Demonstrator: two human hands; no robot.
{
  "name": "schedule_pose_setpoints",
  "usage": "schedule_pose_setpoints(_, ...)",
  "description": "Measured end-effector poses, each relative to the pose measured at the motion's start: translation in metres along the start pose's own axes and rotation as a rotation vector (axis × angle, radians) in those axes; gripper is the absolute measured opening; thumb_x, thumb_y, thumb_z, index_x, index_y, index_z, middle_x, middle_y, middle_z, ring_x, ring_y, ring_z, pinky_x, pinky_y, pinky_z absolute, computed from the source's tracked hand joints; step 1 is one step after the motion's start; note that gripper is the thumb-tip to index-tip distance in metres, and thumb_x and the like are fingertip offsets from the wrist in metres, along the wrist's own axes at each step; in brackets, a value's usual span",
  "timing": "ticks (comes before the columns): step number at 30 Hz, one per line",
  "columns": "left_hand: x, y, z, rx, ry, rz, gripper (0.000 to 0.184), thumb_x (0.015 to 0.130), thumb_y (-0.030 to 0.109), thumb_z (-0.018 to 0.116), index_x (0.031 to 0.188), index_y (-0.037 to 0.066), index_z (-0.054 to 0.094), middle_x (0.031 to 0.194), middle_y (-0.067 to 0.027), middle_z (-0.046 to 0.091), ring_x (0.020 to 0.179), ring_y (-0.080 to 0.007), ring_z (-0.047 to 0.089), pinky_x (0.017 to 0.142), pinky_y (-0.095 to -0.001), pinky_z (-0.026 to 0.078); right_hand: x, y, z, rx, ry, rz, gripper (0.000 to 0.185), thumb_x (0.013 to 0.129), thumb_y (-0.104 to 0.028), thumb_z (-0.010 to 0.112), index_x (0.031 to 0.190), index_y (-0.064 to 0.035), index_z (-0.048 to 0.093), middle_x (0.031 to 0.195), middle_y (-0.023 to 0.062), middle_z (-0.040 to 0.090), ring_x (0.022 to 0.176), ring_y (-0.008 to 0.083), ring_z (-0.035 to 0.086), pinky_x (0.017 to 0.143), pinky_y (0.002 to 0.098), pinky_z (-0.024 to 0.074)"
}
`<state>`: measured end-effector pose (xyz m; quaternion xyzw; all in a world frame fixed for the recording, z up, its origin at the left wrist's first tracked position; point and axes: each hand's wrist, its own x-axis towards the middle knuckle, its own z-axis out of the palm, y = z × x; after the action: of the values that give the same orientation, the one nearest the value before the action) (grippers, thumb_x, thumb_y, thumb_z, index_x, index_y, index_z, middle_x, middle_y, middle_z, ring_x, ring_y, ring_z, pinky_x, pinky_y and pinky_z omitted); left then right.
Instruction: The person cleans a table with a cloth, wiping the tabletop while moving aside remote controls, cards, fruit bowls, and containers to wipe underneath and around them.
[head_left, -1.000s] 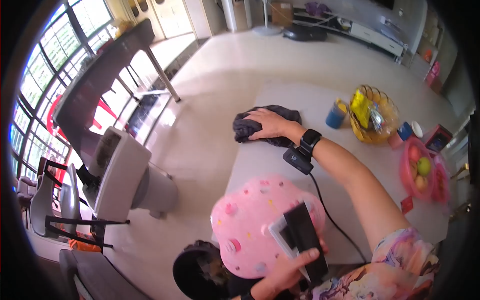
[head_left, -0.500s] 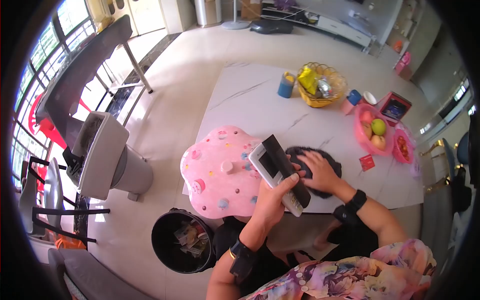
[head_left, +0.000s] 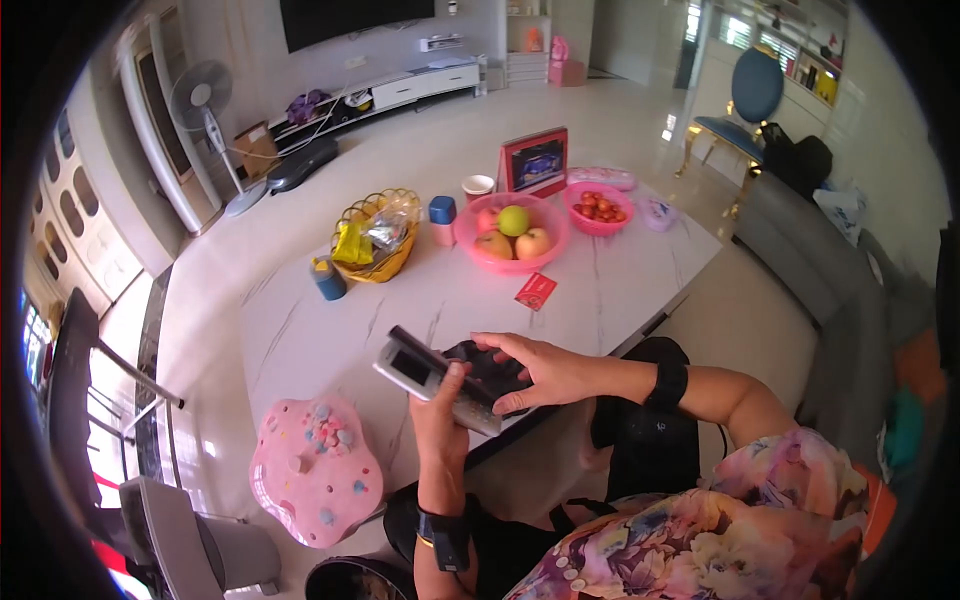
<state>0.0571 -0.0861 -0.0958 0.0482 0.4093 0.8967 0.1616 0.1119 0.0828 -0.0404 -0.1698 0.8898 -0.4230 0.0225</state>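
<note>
My left hand [head_left: 437,430] is wrapped round a white remote control [head_left: 407,369] with a small screen and keys. A dark flat strip [head_left: 420,347] lies lengthwise against the remote; whether the two are joined I cannot tell. My right hand [head_left: 548,372] is just right of them, fingers spread and thumb apart. Beneath and beside its fingers is a black soft-looking item [head_left: 468,353] on the table, partly hidden. To the left is a pink scalloped piece [head_left: 285,490] with a knob and small decorations.
The marbled table [head_left: 610,300] bears a yellow basket [head_left: 404,262] of packets, a pink fruit bowl [head_left: 478,258], a smaller pink bowl [head_left: 598,228], cups and a red card [head_left: 536,291]. A black bin [head_left: 330,578] stands below left; a grey sofa [head_left: 850,340] is at right.
The view has swung right. My right hand has come off the black item and hovers beside the remote. My left hand keeps hold of the remote and the dark strip.
</note>
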Motion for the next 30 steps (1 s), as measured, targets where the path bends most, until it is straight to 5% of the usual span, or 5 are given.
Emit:
schedule_pose_setpoints(4, -0.011, -0.032, 0.031, 0.059, -0.182, -0.162, 0.031, 0.079, 0.005, 0.067, 0.106, 0.002, 0.052, 0.096, -0.0076, 0.059, 0.087, -0.0205, 0.06, 0.076, -0.0336, 0.05, -0.023, 0.017, 0.017, 0.135, 0.129, 0.014, 0.079, 0.082, -0.018, 0.068, 0.141, -0.0001, 0.019, 0.132, 0.0189, 0.042, 0.12, 0.0232, 0.045, 0.098, 0.0344, 0.0397)
schedule_pose_setpoints(9, -0.009, -0.035, 0.038, -0.038, -0.286, -0.494, 0.048, 0.085, 0.037, 0.063, 0.118, 0.006, 0.045, 0.093, -0.0099, 0.053, 0.088, -0.0284, 0.058, 0.074, -0.0502, 0.052, -0.052, 0.034, 0.0, 0.853, 0.156, 0.262, 0.047, 0.089, -0.003, 0.04, 0.136, -0.0017, 0.034, 0.123, 0.0085, 0.05, 0.103, 0.0133, 0.054, 0.085, 0.0278, 0.0469)
schedule_pose_setpoints(12, -0.004, -0.04, 0.041, -0.171, -0.335, -0.509, 0.066, 0.087, 0.055, 0.049, 0.129, 0.005, 0.036, 0.111, -0.0145, 0.05, 0.101, -0.0316, 0.054, 0.085, -0.0474, 0.049, -0.063, 0.04, -0.018, 1.1, 0.154, 0.285, 0.049, 0.087, -0.01, 0.038, 0.136, -0.0005, 0.032, 0.117, 0.0108, 0.053, 0.097, 0.0178, 0.058, 0.068, 0.0276, 0.0527)
schedule_pose_setpoints(19, 0.004, -0.049, 0.037, -0.228, -0.288, -0.467, 0.089, 0.08, 0.074, 0.035, 0.136, 0.005, 0.03, 0.118, -0.0125, 0.05, 0.102, -0.0298, 0.054, 0.085, -0.0431, 0.049, -0.051, 0.056, -0.017, 1.086, 0.166, 0.256, 0.051, 0.083, -0.015, 0.039, 0.132, 0.0, 0.035, 0.117, 0.0127, 0.054, 0.095, 0.0183, 0.06, 0.063, 0.0272, 0.0525)
schedule_pose_setpoints(30, 0.016, -0.052, 0.032, -0.426, -0.377, -0.517, 0.1, 0.074, 0.082, 0.026, 0.137, 0.005, 0.031, 0.115, -0.0119, 0.054, 0.099, -0.0275, 0.055, 0.083, -0.0426, 0.049, -0.045, 0.056, -0.017, 1.137, 0.204, 0.231, 0.051, 0.091, -0.034, 0.039, 0.129, -0.0007, 0.039, 0.117, 0.0108, 0.056, 0.093, 0.016, 0.061, 0.057, 0.0224, 0.052)
